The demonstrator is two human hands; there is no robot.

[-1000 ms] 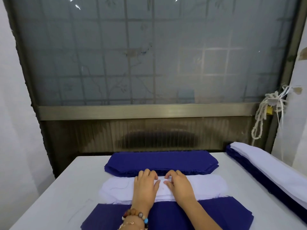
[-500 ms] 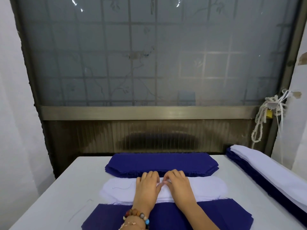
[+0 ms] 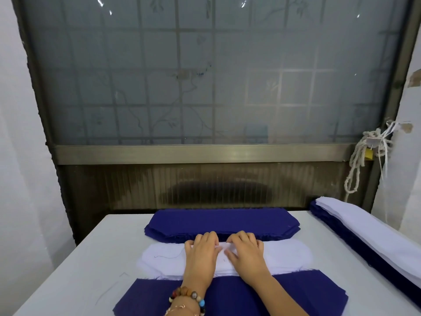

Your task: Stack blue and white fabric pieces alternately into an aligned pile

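Both hands have crept a little forward since a second ago. The fingers, which lay flat, are now bent down at the far edge of the white stack [image 3: 284, 254]. The left hand [image 3: 201, 256] and the right hand [image 3: 247, 256] sit side by side at the middle of this stack, almost touching. Between them a small fold of the top white piece [image 3: 222, 261] stands up, so we judge that each hand now pinches this top layer with thumb and curled fingers. The fingertips themselves are partly hidden.

For the task this means, we think, that one white piece is being separated from the ones under it, but it is not yet lifted.

The white stack lies across the middle of the table [image 3: 91, 258]. Just behind it is the far blue stack [image 3: 221, 221], and just before it, under the wrists, lie the near blue pieces [image 3: 227, 297]. At the right edge of the table is the alternating pile [image 3: 355, 226], blue below and white on top, well apart from the hands.

We see a bead bracelet [image 3: 188, 295] on the left wrist.
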